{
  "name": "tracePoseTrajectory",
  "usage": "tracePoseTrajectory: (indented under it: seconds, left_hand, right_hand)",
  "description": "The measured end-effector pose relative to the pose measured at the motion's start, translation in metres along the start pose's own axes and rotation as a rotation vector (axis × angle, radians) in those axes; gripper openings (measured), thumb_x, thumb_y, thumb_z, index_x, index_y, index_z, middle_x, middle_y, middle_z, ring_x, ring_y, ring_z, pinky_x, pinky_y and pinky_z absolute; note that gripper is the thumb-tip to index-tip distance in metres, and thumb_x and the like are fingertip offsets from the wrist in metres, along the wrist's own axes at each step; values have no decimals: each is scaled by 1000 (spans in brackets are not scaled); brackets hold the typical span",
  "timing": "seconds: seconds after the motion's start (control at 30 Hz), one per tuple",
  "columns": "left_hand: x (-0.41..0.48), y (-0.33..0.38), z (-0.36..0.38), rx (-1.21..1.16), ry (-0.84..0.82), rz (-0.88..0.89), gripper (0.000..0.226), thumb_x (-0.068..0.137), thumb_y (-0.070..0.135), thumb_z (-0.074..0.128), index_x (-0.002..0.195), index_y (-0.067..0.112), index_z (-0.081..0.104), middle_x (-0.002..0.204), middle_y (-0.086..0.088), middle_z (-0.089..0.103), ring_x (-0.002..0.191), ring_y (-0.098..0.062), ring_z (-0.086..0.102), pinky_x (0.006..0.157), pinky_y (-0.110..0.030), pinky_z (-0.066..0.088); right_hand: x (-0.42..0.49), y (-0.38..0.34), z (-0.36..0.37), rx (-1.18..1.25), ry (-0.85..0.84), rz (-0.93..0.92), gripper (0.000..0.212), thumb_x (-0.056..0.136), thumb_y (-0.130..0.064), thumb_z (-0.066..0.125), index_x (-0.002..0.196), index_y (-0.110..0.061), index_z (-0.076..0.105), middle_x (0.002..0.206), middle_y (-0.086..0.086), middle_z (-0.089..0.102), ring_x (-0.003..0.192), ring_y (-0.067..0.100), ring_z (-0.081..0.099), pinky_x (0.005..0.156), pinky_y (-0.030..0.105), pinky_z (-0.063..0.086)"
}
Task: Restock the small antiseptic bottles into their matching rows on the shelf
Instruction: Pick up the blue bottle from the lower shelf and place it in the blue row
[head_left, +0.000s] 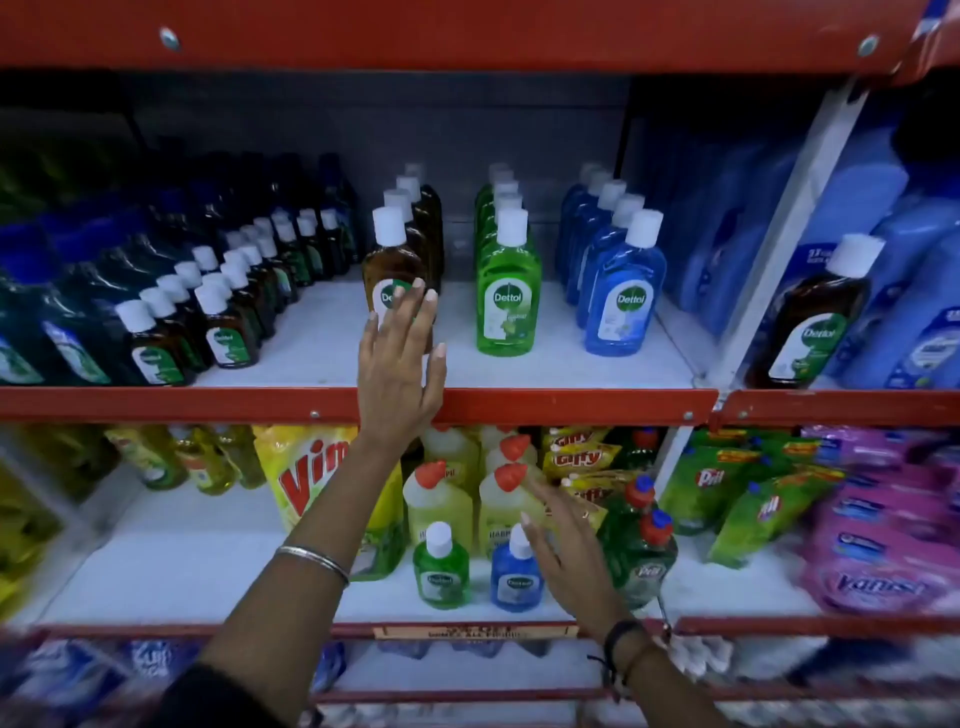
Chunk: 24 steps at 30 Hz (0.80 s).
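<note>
On the upper shelf (332, 343) stand three rows of antiseptic bottles: brown (390, 260), green (508, 291) and blue (623, 301), all with white caps. My left hand (400, 364) rests flat, fingers spread, against the front brown bottle's label. On the lower shelf (208, 571) stand a small green bottle (441, 569) and a small blue bottle (515, 571). My right hand (566, 540) hovers open beside the small blue bottle, touching or nearly touching its right side.
Rows of small brown bottles (218, 322) fill the upper shelf's left part. A larger brown bottle (815, 317) and blue pouches (909, 260) sit in the right bay. Yellow dish-liquid bottles (441, 499), a yellow Vim pouch (306, 478) and green bottles (639, 545) crowd behind the small bottles.
</note>
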<state>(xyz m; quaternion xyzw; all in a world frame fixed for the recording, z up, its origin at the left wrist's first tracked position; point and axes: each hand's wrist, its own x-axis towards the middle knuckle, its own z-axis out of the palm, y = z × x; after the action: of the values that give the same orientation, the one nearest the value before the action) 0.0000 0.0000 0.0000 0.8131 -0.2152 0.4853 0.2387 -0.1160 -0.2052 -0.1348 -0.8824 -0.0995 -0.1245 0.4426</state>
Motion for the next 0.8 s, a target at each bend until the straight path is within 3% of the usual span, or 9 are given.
tracePoseTrajectory:
  seconds: [0.17,0.23,0.3,0.5,0.67,0.8]
  left_hand:
    - [-2,-14,8,160,-20,9,51,98,25,40,147,16,34,152,-7,41,143,-21,31,115,-45,23]
    - [-6,-13,11,218,-26,42,51,97,26,41,147,16,37,151,-6,43,142,-22,32,114,-46,26]
    - [-7,-16,13,249,-20,51,51,96,27,41,146,16,40,151,-6,43,142,-23,34,113,-48,28]
    - [-6,-15,12,270,-36,42,52,96,28,40,146,17,40,151,-6,43,142,-24,34,113,-50,29]
    - [-6,-13,11,275,-47,35,51,96,29,38,146,17,40,150,-5,44,141,-24,36,112,-49,31]
    - [-6,-14,11,267,-62,27,51,97,30,37,146,18,39,151,-5,43,142,-24,35,112,-49,32]
  right_hand:
    - [-9,27,14,49,-200,193,53,84,-62,51,129,-35,43,130,-8,53,117,10,51,94,29,43]
    - [-7,30,17,87,-190,220,33,85,-44,64,114,-40,48,117,-8,59,105,6,56,87,24,41]
    - [-4,33,17,134,-187,219,30,86,-29,68,104,-45,50,110,-9,63,100,-5,57,84,21,43]
    - [6,25,1,251,-131,199,30,84,-20,71,104,-39,59,108,-5,68,100,-1,61,83,21,48]
    - [22,-9,-35,350,34,105,30,81,-25,73,105,-38,61,106,-3,70,98,10,65,84,28,54]
    - [36,-45,-72,391,190,-22,37,73,-53,68,107,-38,62,108,-3,70,100,15,65,84,37,54]
